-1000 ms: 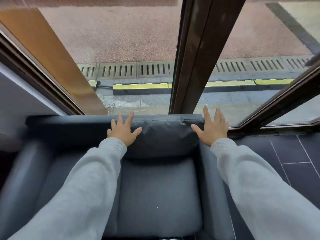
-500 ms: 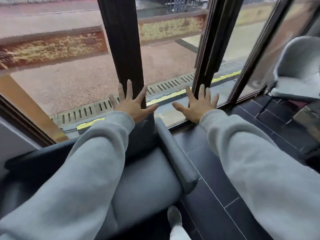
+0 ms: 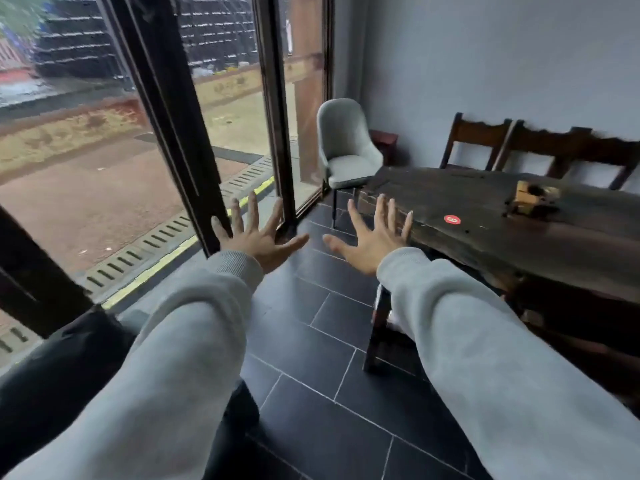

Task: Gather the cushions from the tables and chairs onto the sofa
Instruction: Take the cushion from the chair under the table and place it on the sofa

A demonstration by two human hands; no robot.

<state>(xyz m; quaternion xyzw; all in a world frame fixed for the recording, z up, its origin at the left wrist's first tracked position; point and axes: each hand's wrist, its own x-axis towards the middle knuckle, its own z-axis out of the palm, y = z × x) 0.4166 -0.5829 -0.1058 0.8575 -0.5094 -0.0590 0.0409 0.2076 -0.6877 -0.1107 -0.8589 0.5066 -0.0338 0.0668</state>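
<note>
My left hand (image 3: 258, 237) and my right hand (image 3: 372, 237) are stretched out in front of me over the dark tiled floor, fingers spread, holding nothing. The dark grey sofa (image 3: 59, 372) shows only as an edge at the lower left, mostly hidden by my left sleeve. A light grey upholstered chair (image 3: 346, 147) stands in the far corner by the window, its seat bare. A long dark wooden table (image 3: 519, 230) runs along the right. No cushion is visible in this view.
Dark wooden chairs (image 3: 481, 140) line the wall behind the table. A small wooden object (image 3: 531, 199) and a red sticker (image 3: 452, 220) are on the tabletop. Tall dark-framed windows (image 3: 173, 116) fill the left. Black floor tiles (image 3: 311, 341) lie between sofa and table.
My view has swung right, from the sofa's backrest to the room's corner. Both hands have left the sofa and now hover open in the air.
</note>
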